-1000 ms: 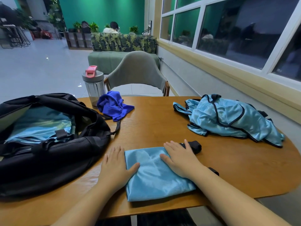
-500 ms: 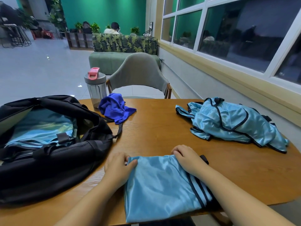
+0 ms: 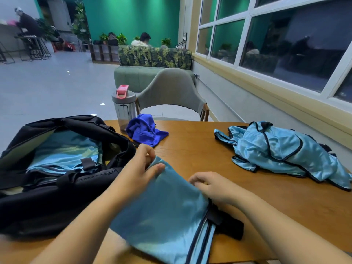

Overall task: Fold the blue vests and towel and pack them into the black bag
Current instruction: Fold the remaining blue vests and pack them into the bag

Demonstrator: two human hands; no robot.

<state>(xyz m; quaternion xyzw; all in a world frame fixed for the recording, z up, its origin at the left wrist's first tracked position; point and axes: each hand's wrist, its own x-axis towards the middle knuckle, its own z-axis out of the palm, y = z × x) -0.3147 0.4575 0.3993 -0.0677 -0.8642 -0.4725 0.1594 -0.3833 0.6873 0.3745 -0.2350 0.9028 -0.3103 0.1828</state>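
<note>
Fingers and thumb of the left hand pinch the far left corner of a folded light-blue vest, lifting that corner a little off the wooden table. Fingers of the right hand curl over the vest's far right edge and grip it — the knuckles face up and the fingertips are hidden under the fold. This vest is shiny, with dark piping and black straps along its right side, and it lies on the near edge of the table, sloping down toward the viewer. Using the table as the landmark: at its left end sits the black bag, unzipped and wide open, with light-blue folded fabric already lying inside it. The left hand is just beside the bag's right end. At the table's far left, behind the bag, stands a clear water bottle with a grey lid and pink clasp. Just beside the bottle, toward the table's middle, lies a crumpled royal-blue towel, unfolded. At the table's right end rests a loose heap of more light-blue vests trimmed in black — well apart from both hands. Beyond the table's far edge stands a grey chair, and past it a green sofa. To the table's right runs a wall of white-framed windows.
</note>
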